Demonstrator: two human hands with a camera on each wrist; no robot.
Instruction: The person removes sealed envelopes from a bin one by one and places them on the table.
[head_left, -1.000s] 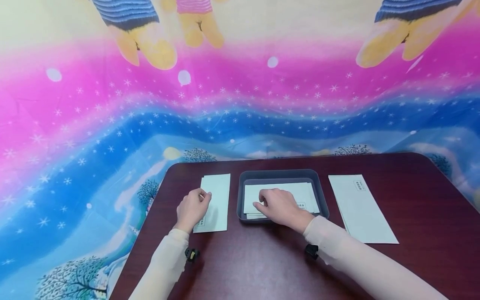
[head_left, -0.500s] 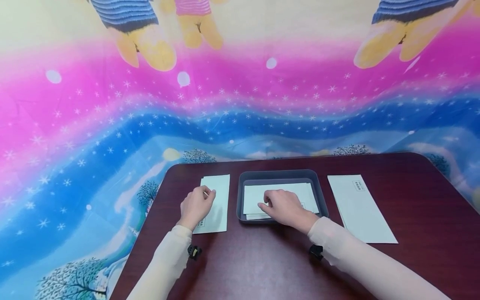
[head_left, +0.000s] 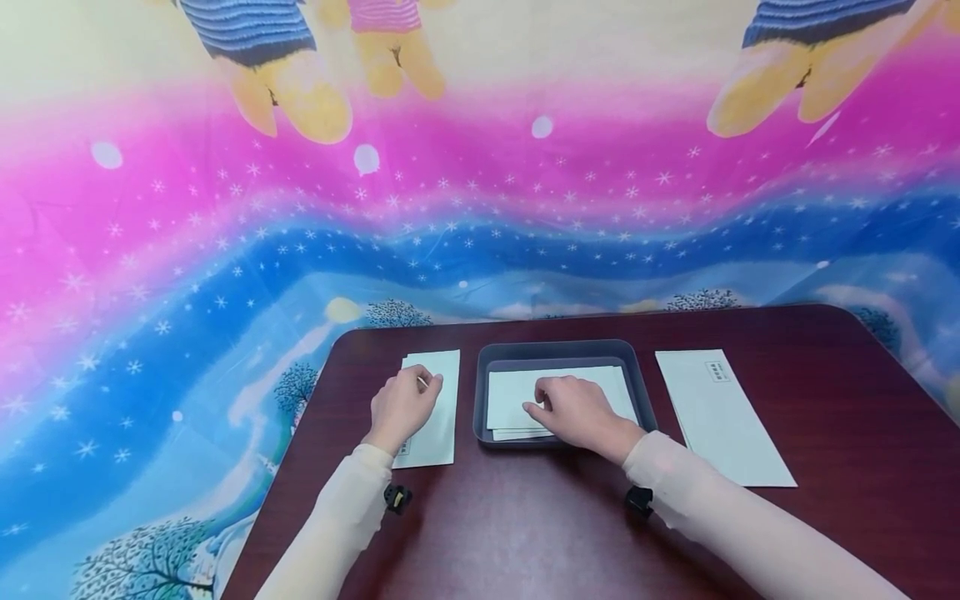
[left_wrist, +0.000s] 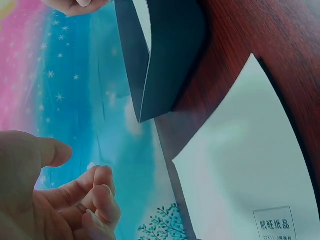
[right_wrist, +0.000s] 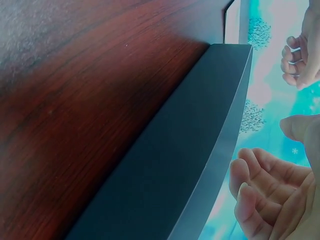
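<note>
My left hand (head_left: 405, 404) hovers over a left stack of pale envelopes (head_left: 441, 429), fingers loosely curled. In the left wrist view a gap shows between thumb and fingers of that hand (left_wrist: 70, 195), with nothing held; a printed stamp marks the envelope (left_wrist: 240, 160) below. Above the grey tray (head_left: 555, 352) hangs my right hand (head_left: 583, 410), also loosely curled. The right wrist view shows its bent fingers (right_wrist: 272, 187) apart from the thumb and holding nothing. Several envelopes (head_left: 512, 400) lie in the tray, partly hidden by this hand.
More envelopes (head_left: 738, 433) lie slanted right of the tray, stamp at the far end. The dark red wooden table (head_left: 510, 525) ends at the back against a patterned cloth (head_left: 480, 200). The tray's raised wall (right_wrist: 175, 140) rises beside the right hand.
Both hands have drifted slightly to the right, the left hand moving more and a little upward. The envelopes and the tray stay in place.
</note>
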